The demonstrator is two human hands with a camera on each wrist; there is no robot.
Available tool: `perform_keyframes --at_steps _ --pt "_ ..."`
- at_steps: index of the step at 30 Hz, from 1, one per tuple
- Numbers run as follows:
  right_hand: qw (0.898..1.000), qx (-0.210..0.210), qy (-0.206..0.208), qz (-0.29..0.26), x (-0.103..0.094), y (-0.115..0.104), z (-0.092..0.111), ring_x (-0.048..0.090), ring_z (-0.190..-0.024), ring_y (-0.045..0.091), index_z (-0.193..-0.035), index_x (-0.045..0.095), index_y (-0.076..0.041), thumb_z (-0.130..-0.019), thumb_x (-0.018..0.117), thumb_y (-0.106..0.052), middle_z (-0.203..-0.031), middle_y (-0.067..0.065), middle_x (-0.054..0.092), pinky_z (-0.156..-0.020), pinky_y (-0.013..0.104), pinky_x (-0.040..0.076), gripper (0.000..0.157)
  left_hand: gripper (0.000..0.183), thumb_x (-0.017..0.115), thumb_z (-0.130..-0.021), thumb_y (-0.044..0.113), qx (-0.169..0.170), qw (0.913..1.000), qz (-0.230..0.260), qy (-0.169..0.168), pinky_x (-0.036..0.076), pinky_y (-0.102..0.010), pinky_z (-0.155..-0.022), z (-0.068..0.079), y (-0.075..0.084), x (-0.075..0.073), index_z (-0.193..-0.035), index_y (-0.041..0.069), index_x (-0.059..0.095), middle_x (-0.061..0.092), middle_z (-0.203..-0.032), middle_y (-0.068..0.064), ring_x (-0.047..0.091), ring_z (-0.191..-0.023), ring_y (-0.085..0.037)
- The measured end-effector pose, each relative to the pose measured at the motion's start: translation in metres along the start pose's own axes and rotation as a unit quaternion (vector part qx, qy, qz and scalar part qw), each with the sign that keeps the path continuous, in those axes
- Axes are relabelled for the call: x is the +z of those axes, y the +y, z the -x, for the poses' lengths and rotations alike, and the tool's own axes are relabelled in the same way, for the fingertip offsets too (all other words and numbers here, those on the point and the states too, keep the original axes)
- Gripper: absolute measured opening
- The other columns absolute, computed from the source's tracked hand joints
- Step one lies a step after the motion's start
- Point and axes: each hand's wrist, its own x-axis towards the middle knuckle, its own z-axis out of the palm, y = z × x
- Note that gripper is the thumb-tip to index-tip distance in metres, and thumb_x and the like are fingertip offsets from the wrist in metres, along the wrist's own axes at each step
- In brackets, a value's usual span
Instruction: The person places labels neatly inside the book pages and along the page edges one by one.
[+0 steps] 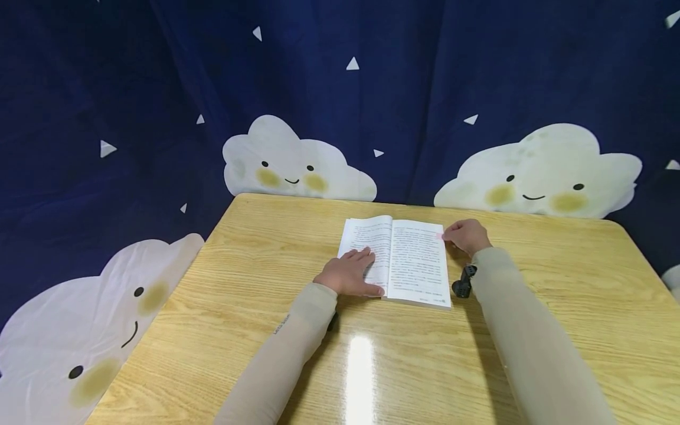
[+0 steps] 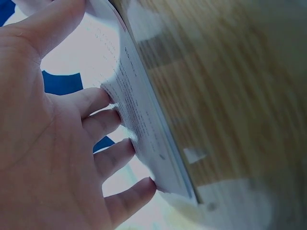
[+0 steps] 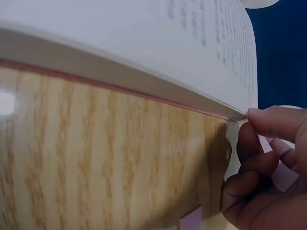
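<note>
An open book [image 1: 417, 260] with printed pages lies on the wooden table. My left hand [image 1: 347, 274] rests on the left page with fingers spread, its thumb near the spine; in the left wrist view its fingertips [image 2: 144, 187] touch the printed paper. At the right page's outer edge, my right hand [image 1: 468, 236] pinches with thumb and curled fingers. A small pink sticky note [image 1: 439, 236] shows on the page right by those fingertips. Pink paper [image 3: 285, 177] also shows among the right hand's fingers in the right wrist view, partly hidden by them.
The light wooden table [image 1: 255, 254] extends on all sides of the book. Behind it hangs a dark blue curtain [image 1: 404, 100] with clouds and triangles. Another pink piece [image 3: 192, 219] appears at the right wrist view's bottom edge, partly cut off.
</note>
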Motion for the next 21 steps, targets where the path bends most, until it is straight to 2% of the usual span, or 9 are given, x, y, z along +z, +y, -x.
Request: perform_keyframes --at_steps 5,10,13,16,18,21 --pt "1.000 -0.012 0.003 0.014 -0.001 -0.001 0.004 0.053 -0.086 0.025 -0.107 0.068 0.001 -0.093 0.062 -0.022 -0.099 0.013 0.065 -0.068 0.030 0.041 0.028 0.092 0.059 -0.087 0.068 0.001 1.0000 0.000 0.003 0.028 -0.050 -0.122 -0.001 0.000 0.000 -0.160 0.025 0.023 0.015 -0.169 0.006 0.016 -0.157 -0.022" --pt "0.994 -0.068 0.030 0.084 -0.010 0.001 0.011 0.055 -0.077 0.024 -0.097 0.067 -0.001 -0.090 0.064 -0.025 -0.086 0.010 0.068 -0.062 0.029 0.041 0.025 0.092 0.059 -0.086 0.068 0.005 1.0000 0.003 0.002 0.028 -0.050 -0.122 -0.002 0.002 0.001 -0.160 0.025 0.023 0.014 -0.169 0.006 0.016 -0.157 -0.023" --pt "0.987 -0.095 0.046 0.122 -0.016 0.000 0.014 0.056 -0.078 0.026 -0.097 0.067 -0.001 -0.090 0.061 -0.023 -0.088 0.013 0.068 -0.065 0.033 0.043 0.023 0.093 0.060 -0.086 0.068 0.004 1.0000 0.003 0.003 0.028 -0.050 -0.122 -0.002 0.002 0.001 -0.160 0.025 0.023 0.014 -0.169 0.007 0.016 -0.157 -0.023" --pt "0.976 -0.133 0.062 0.163 -0.023 -0.003 0.015 0.060 -0.087 0.034 -0.105 0.070 0.000 -0.091 0.055 -0.017 -0.102 0.020 0.071 -0.075 0.044 0.048 0.026 0.093 0.060 -0.086 0.069 0.000 1.0000 0.001 0.002 0.027 -0.050 -0.122 -0.002 0.002 0.001 -0.160 0.026 0.023 0.014 -0.169 0.007 0.015 -0.157 -0.022" --pt "0.965 -0.166 0.073 0.189 -0.026 -0.005 0.017 0.059 -0.097 0.041 -0.111 0.071 -0.001 -0.089 0.053 -0.010 -0.111 0.024 0.070 -0.085 0.052 0.048 0.030 0.093 0.060 -0.086 0.069 -0.001 1.0000 0.002 0.000 0.027 -0.050 -0.122 -0.002 0.000 0.001 -0.160 0.026 0.023 0.014 -0.169 0.007 0.015 -0.157 -0.022" --pt "0.941 -0.220 0.084 0.242 -0.029 -0.008 0.021 0.057 -0.106 0.047 -0.113 0.073 -0.004 -0.087 0.052 -0.004 -0.118 0.026 0.069 -0.093 0.057 0.046 0.034 0.093 0.060 -0.086 0.069 0.001 1.0000 0.002 0.000 0.027 -0.050 -0.122 -0.001 -0.001 0.001 -0.160 0.025 0.022 0.014 -0.169 0.007 0.015 -0.157 -0.022"
